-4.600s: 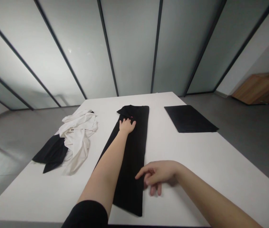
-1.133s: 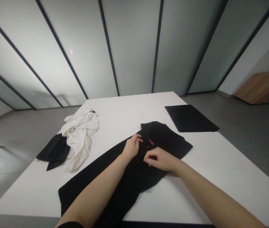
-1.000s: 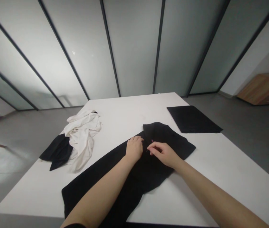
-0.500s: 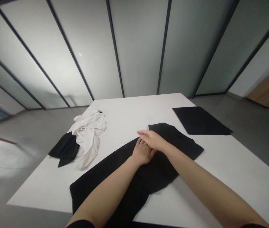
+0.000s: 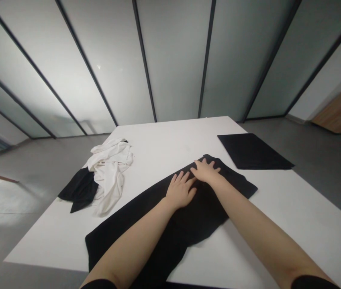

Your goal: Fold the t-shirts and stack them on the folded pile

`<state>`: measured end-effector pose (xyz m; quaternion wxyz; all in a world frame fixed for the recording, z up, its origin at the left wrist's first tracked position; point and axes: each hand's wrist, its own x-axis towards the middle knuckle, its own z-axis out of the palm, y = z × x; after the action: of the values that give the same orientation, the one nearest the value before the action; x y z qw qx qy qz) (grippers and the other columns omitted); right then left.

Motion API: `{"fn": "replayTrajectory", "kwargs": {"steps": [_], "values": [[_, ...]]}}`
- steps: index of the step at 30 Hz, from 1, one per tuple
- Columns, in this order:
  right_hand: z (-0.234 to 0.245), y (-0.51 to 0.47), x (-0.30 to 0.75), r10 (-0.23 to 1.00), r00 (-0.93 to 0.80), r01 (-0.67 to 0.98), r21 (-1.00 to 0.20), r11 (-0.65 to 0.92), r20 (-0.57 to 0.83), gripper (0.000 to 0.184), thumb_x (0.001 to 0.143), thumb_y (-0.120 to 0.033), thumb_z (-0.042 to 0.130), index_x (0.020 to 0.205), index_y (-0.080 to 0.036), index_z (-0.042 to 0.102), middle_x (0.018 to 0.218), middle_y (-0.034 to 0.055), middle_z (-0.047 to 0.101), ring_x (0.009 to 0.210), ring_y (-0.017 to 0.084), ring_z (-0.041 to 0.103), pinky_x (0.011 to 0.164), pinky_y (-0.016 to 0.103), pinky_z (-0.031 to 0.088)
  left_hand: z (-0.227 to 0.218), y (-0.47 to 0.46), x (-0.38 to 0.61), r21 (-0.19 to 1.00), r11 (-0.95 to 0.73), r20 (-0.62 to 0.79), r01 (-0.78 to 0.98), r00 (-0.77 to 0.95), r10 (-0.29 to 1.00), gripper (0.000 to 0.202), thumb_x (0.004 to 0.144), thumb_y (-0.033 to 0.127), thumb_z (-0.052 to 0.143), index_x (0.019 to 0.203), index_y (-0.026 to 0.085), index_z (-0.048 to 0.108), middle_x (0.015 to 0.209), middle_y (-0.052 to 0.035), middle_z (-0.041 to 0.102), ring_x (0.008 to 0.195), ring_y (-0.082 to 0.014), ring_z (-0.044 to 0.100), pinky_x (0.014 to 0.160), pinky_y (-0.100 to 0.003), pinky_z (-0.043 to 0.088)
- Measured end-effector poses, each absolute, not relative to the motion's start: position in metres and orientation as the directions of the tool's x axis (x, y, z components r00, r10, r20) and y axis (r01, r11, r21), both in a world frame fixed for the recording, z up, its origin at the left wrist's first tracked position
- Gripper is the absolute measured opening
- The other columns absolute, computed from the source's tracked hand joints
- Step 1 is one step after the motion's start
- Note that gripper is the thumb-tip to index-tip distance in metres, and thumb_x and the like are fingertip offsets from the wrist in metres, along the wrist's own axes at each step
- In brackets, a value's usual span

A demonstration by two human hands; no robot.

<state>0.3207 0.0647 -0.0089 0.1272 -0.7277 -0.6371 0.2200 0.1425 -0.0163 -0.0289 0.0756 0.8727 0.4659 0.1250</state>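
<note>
A black cloth garment (image 5: 146, 204) lies spread at a slant across the near part of the white table, its lower end running under my left forearm. On the middle of it my left hand (image 5: 180, 190) rests flat, fingers spread. Farther up and to the right, my right hand (image 5: 205, 170) presses palm down near the garment's upper edge, also with its fingers apart. The two hands are close together, the left thumb and fingertips just short of the right wrist. Neither holds anything. The garment's exact kind cannot be made out.
On the white table (image 5: 164, 148), a crumpled white cloth (image 5: 111, 168) with a black cloth (image 5: 80, 188) beside it lies at the left edge. A flat, neatly squared black cloth (image 5: 254, 151) is at the right edge. Frosted glass panels (image 5: 176, 60) stand behind the table.
My right hand has moved off my left hand, to the right, and spread its fingers on the black garment. The garment's raised upper corner now lies smoother. My left hand stays about in place.
</note>
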Motion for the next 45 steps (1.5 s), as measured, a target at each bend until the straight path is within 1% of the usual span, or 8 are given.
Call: {"fn": "replayTrajectory", "kwargs": {"steps": [4, 8, 15, 21, 25, 28, 37, 45], "values": [[0.005, 0.070, 0.348, 0.955, 0.230, 0.921, -0.274, -0.276, -0.187, 0.050, 0.102, -0.046, 0.053, 0.143, -0.020, 0.065, 0.157, 0.0209, 0.055, 0.148, 0.053, 0.041, 0.115, 0.079, 0.026, -0.029, -0.017, 0.141, 0.250, -0.550, 0.139, 0.797, 0.532, 0.835, 0.054, 0.109, 0.051, 0.043, 0.160, 0.033, 0.051, 0.171, -0.0053, 0.043, 0.161, -0.0337, 0.032, 0.130, -0.058, 0.029], [0.006, 0.074, 0.364, 0.964, 0.265, 0.919, -0.294, -0.263, -0.035, 0.051, 0.102, -0.047, 0.051, 0.145, -0.022, 0.063, 0.146, 0.0210, 0.062, 0.129, 0.044, 0.061, 0.107, 0.060, 0.046, -0.027, -0.018, 0.142, 0.254, -0.543, 0.132, 0.800, 0.528, 0.839, 0.054, 0.109, 0.051, 0.043, 0.159, 0.033, 0.051, 0.171, -0.0051, 0.042, 0.161, -0.0335, 0.032, 0.131, -0.058, 0.028], [-0.015, 0.085, 0.382, 0.938, 0.335, 0.900, -0.327, -0.290, 0.089, 0.042, 0.098, -0.056, 0.059, 0.122, -0.025, 0.075, 0.119, 0.0156, 0.076, 0.117, 0.040, 0.065, 0.097, 0.051, 0.048, -0.027, -0.018, 0.143, 0.256, -0.542, 0.136, 0.801, 0.525, 0.840, 0.053, 0.109, 0.049, 0.045, 0.158, 0.032, 0.053, 0.171, -0.0066, 0.043, 0.160, -0.0351, 0.033, 0.130, -0.059, 0.029], [-0.034, 0.104, 0.405, 0.905, 0.338, 0.824, -0.546, -0.150, 0.261, 0.033, 0.100, -0.042, 0.049, 0.097, -0.020, 0.074, 0.106, 0.0155, 0.076, 0.102, 0.030, 0.067, 0.092, 0.040, 0.049, -0.029, -0.017, 0.142, 0.258, -0.549, 0.150, 0.795, 0.528, 0.836, 0.052, 0.109, 0.048, 0.046, 0.158, 0.033, 0.053, 0.171, -0.0053, 0.044, 0.160, -0.0341, 0.033, 0.130, -0.059, 0.029], [-0.041, 0.110, 0.414, 0.884, 0.389, 0.633, -0.772, -0.052, 0.259, 0.027, 0.095, -0.034, 0.050, 0.110, -0.019, 0.067, 0.100, 0.0118, 0.075, 0.091, 0.027, 0.067, 0.086, 0.036, 0.051, -0.028, -0.018, 0.142, 0.260, -0.554, 0.148, 0.791, 0.534, 0.832, 0.052, 0.109, 0.047, 0.046, 0.158, 0.032, 0.053, 0.170, -0.0066, 0.044, 0.160, -0.0339, 0.034, 0.130, -0.059, 0.030], [-0.041, 0.111, 0.418, 0.907, 0.376, 0.568, -0.821, -0.062, 0.191, 0.032, 0.091, -0.029, 0.051, 0.118, -0.018, 0.065, 0.101, 0.0103, 0.076, 0.089, 0.026, 0.069, 0.085, 0.037, 0.052, -0.027, -0.018, 0.142, 0.259, -0.557, 0.149, 0.789, 0.537, 0.830, 0.052, 0.109, 0.047, 0.046, 0.158, 0.032, 0.053, 0.170, -0.0069, 0.044, 0.160, -0.0341, 0.034, 0.129, -0.059, 0.030], [-0.028, 0.106, 0.418, 0.967, 0.229, 0.781, -0.613, -0.116, 0.109, 0.038, 0.085, -0.048, 0.075, 0.109, -0.018, 0.078, 0.108, 0.0143, 0.080, 0.098, 0.029, 0.073, 0.087, 0.036, 0.053, -0.030, -0.016, 0.141, 0.248, -0.561, 0.155, 0.790, 0.539, 0.828, 0.052, 0.109, 0.049, 0.046, 0.159, 0.034, 0.052, 0.171, -0.0054, 0.044, 0.160, -0.0331, 0.034, 0.130, -0.058, 0.030], [-0.021, 0.102, 0.416, 0.934, 0.333, 0.775, -0.602, -0.192, 0.131, 0.031, 0.094, -0.043, 0.061, 0.093, -0.019, 0.080, 0.100, 0.0131, 0.080, 0.092, 0.028, 0.072, 0.077, 0.032, 0.049, -0.027, -0.017, 0.140, 0.246, -0.563, 0.142, 0.789, 0.545, 0.826, 0.053, 0.109, 0.048, 0.045, 0.160, 0.033, 0.051, 0.170, -0.0057, 0.044, 0.161, -0.0327, 0.033, 0.130, -0.058, 0.030]]}}
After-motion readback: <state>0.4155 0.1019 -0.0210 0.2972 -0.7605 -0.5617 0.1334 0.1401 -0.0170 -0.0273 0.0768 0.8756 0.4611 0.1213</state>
